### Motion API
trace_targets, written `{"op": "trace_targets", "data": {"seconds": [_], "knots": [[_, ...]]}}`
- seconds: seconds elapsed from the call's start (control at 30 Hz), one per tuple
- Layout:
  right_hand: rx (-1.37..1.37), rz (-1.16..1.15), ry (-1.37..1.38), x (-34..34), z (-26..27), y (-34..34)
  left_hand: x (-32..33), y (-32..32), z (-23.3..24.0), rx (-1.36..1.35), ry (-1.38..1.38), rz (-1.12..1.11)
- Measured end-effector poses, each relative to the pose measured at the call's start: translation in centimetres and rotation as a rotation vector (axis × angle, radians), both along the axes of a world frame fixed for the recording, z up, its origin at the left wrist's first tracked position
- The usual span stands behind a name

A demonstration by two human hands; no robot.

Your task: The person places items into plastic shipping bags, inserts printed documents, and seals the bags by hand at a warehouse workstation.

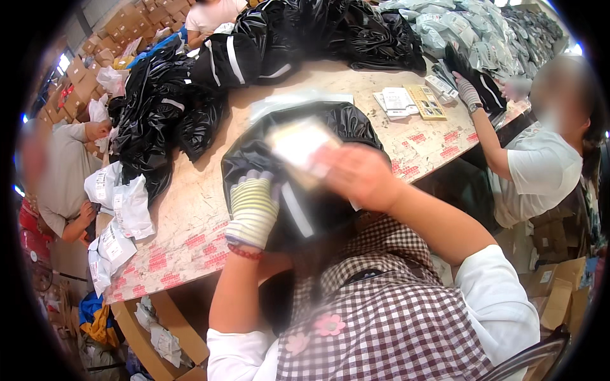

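Observation:
A folded shiny black fabric item [348, 125] with a pale stripe [298, 212] lies in front of me on the table. On its left part rests my left hand [252, 202], in a striped glove, with the fingers pressed to the fabric; whether they pinch it is not clear. Over the middle of it, my right hand [357, 176] holds a white card or paper [300, 143], strongly blurred, with a yellowish edge. Partly under the black item, at its far side, sits a clear or whitish plastic bag [305, 97].
Heaped black fabric items [152, 105] edge the table [190, 209] at left and back. Printed cards [398, 102] and a yellow booklet [425, 102] lie back right, near a co-worker's gloved hand [467, 90]. Grey parcels [457, 31] pile behind. White parcels [131, 207] lie left, near another person [71, 166].

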State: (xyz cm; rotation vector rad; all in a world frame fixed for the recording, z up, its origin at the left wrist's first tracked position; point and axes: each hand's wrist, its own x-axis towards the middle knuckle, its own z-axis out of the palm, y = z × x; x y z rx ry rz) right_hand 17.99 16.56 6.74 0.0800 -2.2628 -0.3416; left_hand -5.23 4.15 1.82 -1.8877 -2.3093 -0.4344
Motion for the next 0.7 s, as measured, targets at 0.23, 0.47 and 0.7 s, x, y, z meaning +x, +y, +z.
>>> {"op": "trace_targets", "data": {"seconds": [0.23, 0.47, 0.7], "knots": [[-0.122, -0.174, -0.61, -2.8, -4.4, -0.9, 0.4, -1.0, 2.4, 0.749, -0.254, -0.185], [-0.467, -0.282, -0.563, -5.1, -5.7, -1.2, 1.8, -5.7, 2.5, 0.637, 0.016, 0.226], [-0.56, -0.103, -0.296, -3.6, -1.0, -0.9, 0.1, -12.0, -5.7, 0.341, -0.212, 0.301]]}}
